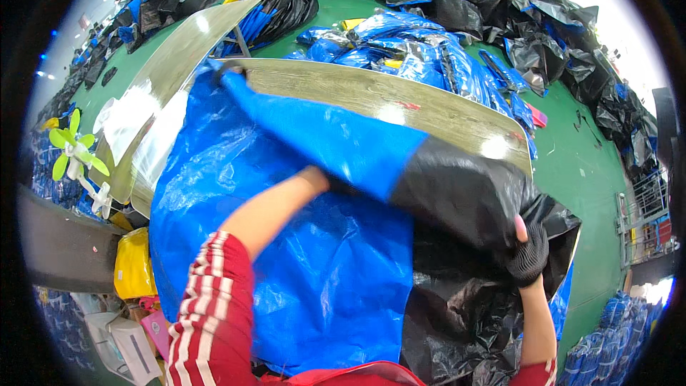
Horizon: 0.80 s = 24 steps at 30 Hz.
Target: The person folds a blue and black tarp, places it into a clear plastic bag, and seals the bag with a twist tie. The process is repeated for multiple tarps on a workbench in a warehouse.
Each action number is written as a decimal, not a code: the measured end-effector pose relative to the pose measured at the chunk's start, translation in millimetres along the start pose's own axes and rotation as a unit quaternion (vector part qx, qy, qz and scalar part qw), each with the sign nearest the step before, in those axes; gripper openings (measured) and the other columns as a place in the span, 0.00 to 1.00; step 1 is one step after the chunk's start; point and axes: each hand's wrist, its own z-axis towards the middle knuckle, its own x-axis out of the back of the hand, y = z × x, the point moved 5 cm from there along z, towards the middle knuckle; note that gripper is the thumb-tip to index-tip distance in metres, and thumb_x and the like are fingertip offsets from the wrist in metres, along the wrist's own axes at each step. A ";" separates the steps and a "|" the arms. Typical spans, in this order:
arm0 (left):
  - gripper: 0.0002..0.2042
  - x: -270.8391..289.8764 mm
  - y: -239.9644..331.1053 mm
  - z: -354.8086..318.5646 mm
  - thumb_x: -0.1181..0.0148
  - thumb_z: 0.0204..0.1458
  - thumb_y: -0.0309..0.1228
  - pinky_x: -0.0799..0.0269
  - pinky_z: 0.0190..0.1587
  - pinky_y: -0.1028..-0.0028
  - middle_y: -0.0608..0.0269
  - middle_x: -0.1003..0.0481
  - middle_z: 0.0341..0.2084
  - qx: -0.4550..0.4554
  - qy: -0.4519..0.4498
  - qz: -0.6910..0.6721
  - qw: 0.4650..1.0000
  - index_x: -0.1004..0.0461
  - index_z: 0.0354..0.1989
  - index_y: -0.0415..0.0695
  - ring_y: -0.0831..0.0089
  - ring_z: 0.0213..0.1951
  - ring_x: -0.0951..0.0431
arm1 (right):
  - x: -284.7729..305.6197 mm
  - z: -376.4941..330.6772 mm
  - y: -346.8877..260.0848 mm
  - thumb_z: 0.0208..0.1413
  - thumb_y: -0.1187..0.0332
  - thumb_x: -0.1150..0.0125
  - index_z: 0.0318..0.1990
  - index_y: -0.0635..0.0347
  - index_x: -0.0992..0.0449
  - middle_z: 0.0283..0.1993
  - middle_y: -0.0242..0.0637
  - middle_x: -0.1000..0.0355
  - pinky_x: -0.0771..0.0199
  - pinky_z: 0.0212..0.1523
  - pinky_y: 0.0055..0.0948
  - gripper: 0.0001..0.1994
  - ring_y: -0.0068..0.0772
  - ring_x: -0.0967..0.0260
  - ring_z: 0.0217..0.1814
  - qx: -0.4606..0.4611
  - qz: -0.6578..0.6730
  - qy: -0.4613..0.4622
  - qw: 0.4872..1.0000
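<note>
A large blue and black plastic sheet (286, 264) is spread over the table in front of me, its far part folded back toward me. My left hand (314, 177) reaches under the blue fold (336, 132), which hides its fingers. At the right, my right hand (530, 251), in a dark knit glove with the thumb tip bare, grips the black part (464, 193) of the fold near its end. More crumpled black sheeting (457, 307) lies below that hand.
The wood-patterned tabletop (357, 86) shows beyond the sheet. Clear-wrapped blue packs (421, 46) are heaped behind it. Black bundles (457, 0) line the far floor. At left are a green-bladed fan (75, 146) and a yellow package (134, 264). Blue stacks (607, 343) stand at lower right.
</note>
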 end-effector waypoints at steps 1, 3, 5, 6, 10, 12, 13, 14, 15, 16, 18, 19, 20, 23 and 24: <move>0.32 17.9 -36.1 -28.6 0.48 0.51 0.54 0.58 0.66 0.47 0.46 0.46 0.65 0.068 -0.019 0.048 0.996 0.38 0.63 0.51 0.48 0.67 0.49 | -9.8 -35.0 13.6 0.46 0.71 0.40 0.57 0.54 0.29 0.32 0.43 0.30 0.33 0.39 0.47 0.25 0.52 0.33 0.34 -0.040 -0.090 -0.113 0.989; 0.31 69.5 -118.2 -116.2 0.48 0.52 0.50 0.56 0.65 0.50 0.46 0.44 0.65 0.245 -0.049 0.176 0.952 0.38 0.63 0.49 0.49 0.66 0.47 | -26.8 -90.3 34.7 0.46 0.71 0.42 0.58 0.51 0.30 0.25 0.39 0.36 0.35 0.35 0.44 0.26 0.47 0.36 0.30 -0.013 -0.160 -0.197 0.967; 0.29 134.8 -189.4 -230.8 0.48 0.54 0.47 0.53 0.65 0.52 0.46 0.43 0.64 0.415 -0.095 0.274 0.862 0.38 0.62 0.47 0.50 0.65 0.45 | -39.9 -121.6 42.5 0.43 0.70 0.45 0.59 0.46 0.30 0.24 0.37 0.38 0.37 0.36 0.41 0.29 0.43 0.37 0.30 0.048 -0.163 -0.226 0.959; 0.28 170.7 -216.0 -286.5 0.48 0.54 0.45 0.52 0.65 0.53 0.45 0.43 0.64 0.476 -0.106 0.307 0.817 0.38 0.62 0.46 0.51 0.65 0.44 | -46.0 -127.2 48.8 0.43 0.70 0.46 0.59 0.44 0.30 0.24 0.36 0.38 0.38 0.36 0.42 0.29 0.44 0.37 0.30 0.014 -0.141 -0.257 0.956; 0.25 335.8 -267.8 -389.4 0.47 0.57 0.38 0.46 0.64 0.59 0.45 0.40 0.62 0.512 0.077 0.455 0.724 0.38 0.62 0.42 0.53 0.63 0.40 | -51.2 -93.7 38.2 0.50 0.66 0.50 0.59 0.40 0.30 0.27 0.39 0.32 0.37 0.40 0.43 0.25 0.46 0.35 0.32 0.004 -0.100 -0.261 0.960; 0.23 396.7 -259.2 -361.0 0.47 0.58 0.35 0.43 0.64 0.61 0.45 0.39 0.61 0.362 0.317 0.467 0.742 0.38 0.61 0.40 0.54 0.62 0.38 | -47.6 -62.6 30.3 0.52 0.66 0.50 0.53 0.41 0.25 0.30 0.41 0.30 0.36 0.44 0.42 0.19 0.45 0.32 0.36 0.089 -0.105 -0.236 0.962; 0.23 399.2 -252.6 -332.3 0.49 0.58 0.33 0.41 0.62 0.61 0.46 0.36 0.60 0.237 0.315 0.437 0.808 0.38 0.62 0.39 0.54 0.60 0.35 | -56.9 -57.9 42.2 0.54 0.66 0.50 0.49 0.43 0.23 0.33 0.42 0.29 0.35 0.44 0.42 0.16 0.45 0.31 0.39 0.040 -0.113 -0.383 0.916; 0.23 404.1 -249.3 -305.0 0.50 0.58 0.31 0.38 0.61 0.61 0.47 0.34 0.58 0.182 0.300 0.367 0.861 0.39 0.62 0.38 0.54 0.58 0.32 | -62.0 -58.5 50.4 0.55 0.66 0.51 0.46 0.44 0.21 0.36 0.43 0.28 0.34 0.45 0.42 0.14 0.45 0.30 0.42 0.022 -0.094 -0.502 0.859; 0.20 376.5 -254.1 -277.9 0.51 0.57 0.27 0.37 0.59 0.61 0.46 0.31 0.53 0.238 0.101 0.469 0.845 0.37 0.60 0.41 0.51 0.55 0.31 | -57.6 -54.5 58.1 0.56 0.65 0.49 0.44 0.43 0.20 0.39 0.43 0.28 0.32 0.46 0.42 0.13 0.45 0.30 0.44 0.007 -0.100 -0.505 0.857; 0.19 353.7 -256.2 -259.2 0.53 0.57 0.24 0.36 0.58 0.61 0.45 0.27 0.48 0.276 -0.092 0.557 0.778 0.34 0.58 0.43 0.47 0.52 0.30 | -52.9 -53.5 63.0 0.56 0.64 0.48 0.42 0.42 0.19 0.41 0.43 0.28 0.31 0.46 0.42 0.11 0.46 0.29 0.46 0.018 -0.076 -0.506 0.859; 0.25 285.7 -221.2 -252.4 0.48 0.55 0.39 0.48 0.62 0.47 0.53 0.36 0.59 0.216 -0.296 0.450 0.814 0.38 0.62 0.53 0.48 0.61 0.39 | -39.3 -61.9 76.7 0.49 0.68 0.42 0.50 0.30 0.23 0.46 0.44 0.29 0.30 0.50 0.48 0.20 0.49 0.31 0.50 -0.096 -0.017 -0.482 0.871; 0.28 256.2 -196.6 -249.7 0.46 0.54 0.46 0.54 0.63 0.40 0.57 0.40 0.64 0.173 -0.359 0.380 0.835 0.40 0.65 0.58 0.49 0.65 0.44 | -34.8 -69.1 72.7 0.47 0.70 0.42 0.52 0.27 0.25 0.48 0.44 0.30 0.36 0.55 0.53 0.24 0.49 0.33 0.53 -0.105 -0.006 -0.467 0.878; 0.31 234.4 -174.9 -256.8 0.46 0.53 0.50 0.62 0.62 0.33 0.58 0.49 0.69 0.300 -0.399 0.260 0.827 0.44 0.67 0.64 0.48 0.69 0.54 | -26.3 -75.4 71.6 0.46 0.72 0.43 0.55 0.24 0.27 0.51 0.43 0.31 0.41 0.60 0.57 0.28 0.49 0.35 0.57 -0.118 -0.020 -0.444 0.888; 0.36 216.6 -112.3 -204.1 0.45 0.47 0.59 0.41 0.62 0.55 0.46 0.38 0.60 0.346 -0.468 0.280 0.763 0.39 0.65 0.56 0.50 0.62 0.38 | -25.8 -81.6 53.2 0.40 0.64 0.39 0.63 0.21 0.38 0.62 0.44 0.37 0.63 0.68 0.61 0.37 0.49 0.43 0.67 -0.071 -0.099 -0.543 0.830; 0.33 215.1 -93.7 -172.5 0.44 0.47 0.55 0.36 0.58 0.57 0.45 0.31 0.51 0.364 -0.490 0.362 0.705 0.35 0.61 0.52 0.50 0.55 0.31 | -27.1 -84.8 52.5 0.39 0.60 0.37 0.65 0.23 0.39 0.63 0.45 0.38 0.61 0.67 0.61 0.39 0.49 0.44 0.67 -0.092 -0.121 -0.630 0.761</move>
